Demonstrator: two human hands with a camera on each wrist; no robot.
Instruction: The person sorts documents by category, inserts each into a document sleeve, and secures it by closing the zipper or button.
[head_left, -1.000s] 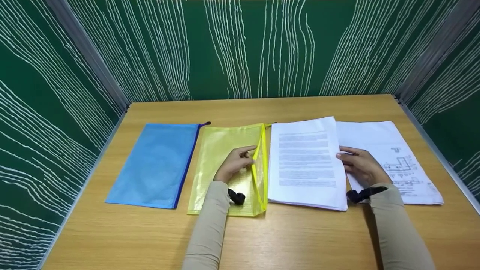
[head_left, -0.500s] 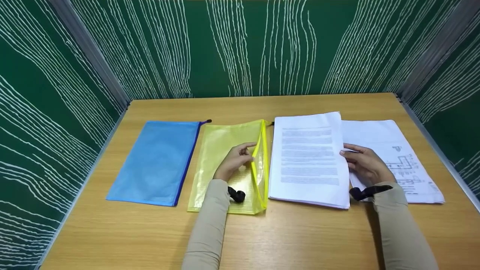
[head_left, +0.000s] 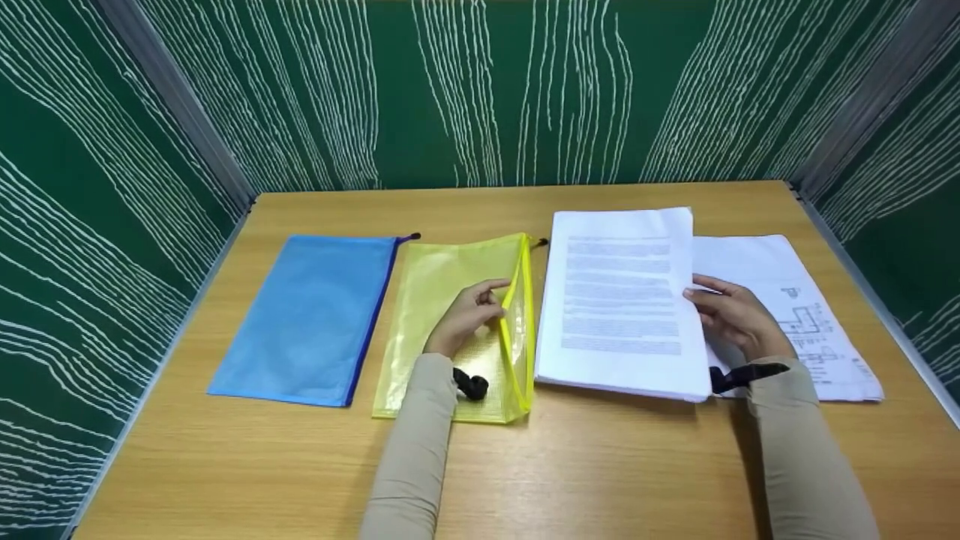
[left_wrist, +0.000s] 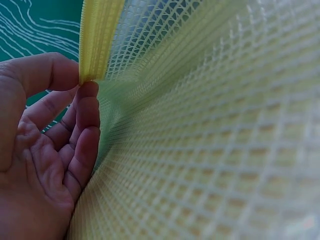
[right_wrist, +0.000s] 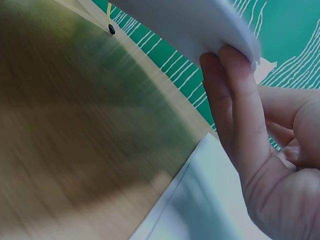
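Note:
A yellow mesh zipper pouch (head_left: 427, 337) lies mid-table, its right-hand opening spread apart. My left hand (head_left: 472, 311) pinches the zipper edge of that opening between thumb and fingers; the yellow zipper tape (left_wrist: 97, 40) shows at the fingertips in the left wrist view. To the right, my right hand (head_left: 739, 319) grips a stack of printed sheets (head_left: 619, 300) by its right edge, thumb on top and fingers beneath. The stack is tilted, raised off the wood, with its left edge close beside the pouch opening. In the right wrist view, the stack's underside (right_wrist: 175, 25) shows above the fingers.
A blue zipper pouch (head_left: 307, 322) lies flat at the left. Under and beyond the right hand rests another stack of papers with technical drawings (head_left: 810, 330). The wooden table (head_left: 570, 472) is bounded by green walls (head_left: 510, 90) with white wavy lines.
The printed stack has risen off the table and shifted slightly right and away from the person, in the right hand. The left hand keeps its pinch on the yellow pouch.

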